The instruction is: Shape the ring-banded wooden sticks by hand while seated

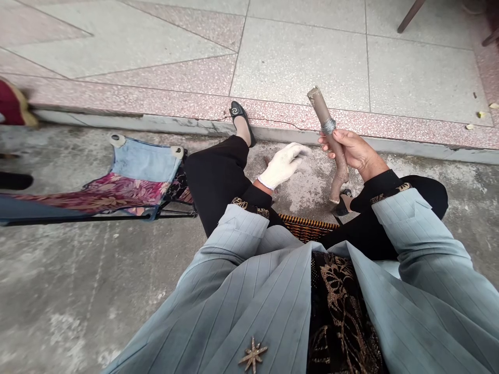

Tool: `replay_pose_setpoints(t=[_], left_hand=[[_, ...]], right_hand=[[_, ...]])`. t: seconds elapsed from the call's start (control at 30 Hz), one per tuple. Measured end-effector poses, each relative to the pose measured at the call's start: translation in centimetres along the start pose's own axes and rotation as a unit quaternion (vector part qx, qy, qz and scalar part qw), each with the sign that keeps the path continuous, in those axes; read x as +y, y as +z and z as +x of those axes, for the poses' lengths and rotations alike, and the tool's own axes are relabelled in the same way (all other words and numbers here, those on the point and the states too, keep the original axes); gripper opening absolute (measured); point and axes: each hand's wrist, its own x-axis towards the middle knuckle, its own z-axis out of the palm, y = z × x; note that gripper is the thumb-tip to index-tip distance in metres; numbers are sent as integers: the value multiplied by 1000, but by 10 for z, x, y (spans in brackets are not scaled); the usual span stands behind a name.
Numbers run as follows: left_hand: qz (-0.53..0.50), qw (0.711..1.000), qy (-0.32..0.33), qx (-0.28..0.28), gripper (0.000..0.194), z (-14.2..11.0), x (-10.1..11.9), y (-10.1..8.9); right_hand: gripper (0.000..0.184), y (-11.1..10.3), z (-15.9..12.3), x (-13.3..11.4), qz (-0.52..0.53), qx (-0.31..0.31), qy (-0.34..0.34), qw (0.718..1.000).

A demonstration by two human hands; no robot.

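Observation:
My bare right hand [353,148] grips a crooked wooden stick [339,161], thumb and fingers closed around it just below a coil of thin grey metal wire [328,126]. The stick leans with its cut upper end up and to the left; its bent lower end hangs near my shoe. Left of the stick and apart from it, my left hand [284,163] wears a white knitted glove. Its fingers are curled together and their tips are blurred by motion. A faint thin line shows near those tips, but I cannot make out what they hold.
Below my hands shows the woven edge of a seat [307,227] between my legs. A folding chair with patterned fabric [128,189] stands at the left. A low step edge [156,123] runs across to a tiled floor [304,57]. A chair leg [410,15] shows at the upper right.

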Motion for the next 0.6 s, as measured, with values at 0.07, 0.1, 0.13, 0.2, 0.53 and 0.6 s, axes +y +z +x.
replay_pose_setpoints(t=[0.07, 0.1, 0.13, 0.2, 0.53, 0.6], left_hand=[[-13, 1000, 2, -6, 38, 1, 4, -4], [-16, 1000, 3, -14, 39, 2, 6, -6], [-14, 1000, 6, -25, 40, 2, 7, -8], [6, 999, 17, -47, 40, 4, 6, -11], [219, 965, 135, -46, 30, 23, -23, -13], [243, 955, 162, -47, 29, 26, -22, -14]], right_hand=[[52, -1, 0, -1, 5, 2, -2, 1000], [53, -2, 0, -2, 6, 2, -2, 1000], [53, -2, 0, -2, 7, 2, -3, 1000], [54, -3, 0, -3, 9, -2, -4, 1000], [49, -1, -2, -7, 47, -25, 9, 999], [47, 1, -3, -8, 61, -28, 10, 998]])
